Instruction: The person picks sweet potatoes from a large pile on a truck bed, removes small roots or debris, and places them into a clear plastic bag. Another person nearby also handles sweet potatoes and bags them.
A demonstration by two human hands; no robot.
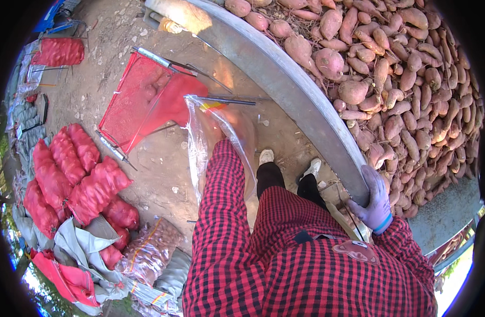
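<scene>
My right hand (pixel 372 201), in a light purple work glove, rests on the metal rim (pixel 325 126) of a large bed piled with sweet potatoes (pixel 389 95). The fingers lie over the edge with the thumb on the near side. My left arm reaches down into a clear plastic bag (pixel 196 146) held open on a metal frame; the left hand is hidden inside it, so its grip does not show. Just beyond stands a red mesh bag (pixel 127 107) spread on another frame, with some sweet potatoes visible through the mesh.
Filled red mesh sacks (pixel 68 158) are stacked on the ground at the left. A filled clear plastic sack (pixel 153 245) and grey sacks (pixel 173 273) lie at the lower left. Farther off, another red sack (pixel 60 51) rests by a frame. A metal ledge (pixel 448 214) is at the right.
</scene>
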